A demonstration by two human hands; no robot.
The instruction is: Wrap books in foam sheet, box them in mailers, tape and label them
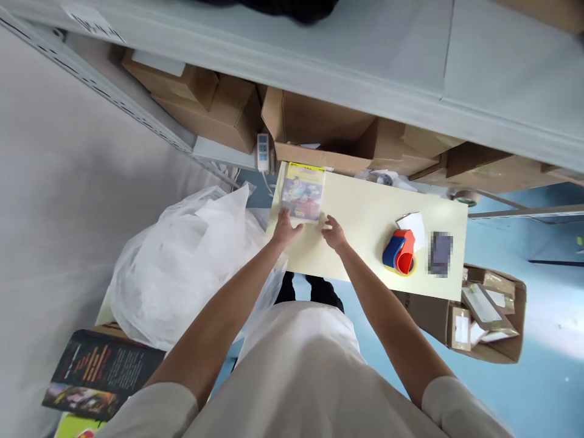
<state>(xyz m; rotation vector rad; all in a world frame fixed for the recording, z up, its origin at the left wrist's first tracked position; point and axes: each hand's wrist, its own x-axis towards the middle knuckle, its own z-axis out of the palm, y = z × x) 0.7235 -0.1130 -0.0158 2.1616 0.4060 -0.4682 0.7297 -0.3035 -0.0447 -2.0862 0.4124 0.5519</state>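
Note:
A flat, booklet-shaped item (302, 193) with a yellow top edge and a pale, colourful picture lies at the left end of the cream table (351, 207). Its surface is hazy, so I cannot tell whether it is wrapped. My left hand (285, 230) rests on its lower left corner, fingers forward and thumb spread to the right. Just off the lower right corner is my right hand (335, 233), its fingers bent and apart with nothing visible between them. A red and blue tape dispenser (400, 250) stands farther right, touching some white paper (414, 226).
Beyond the table stand an open cardboard box (323, 155) and other cartons, under a grey shelf (292, 79). A large bag of white plastic (182, 261) bulges at left, above dark printed packaging (107, 368). At right are a blurred-out phone-like object (440, 254) and a carton of parcels (517, 328).

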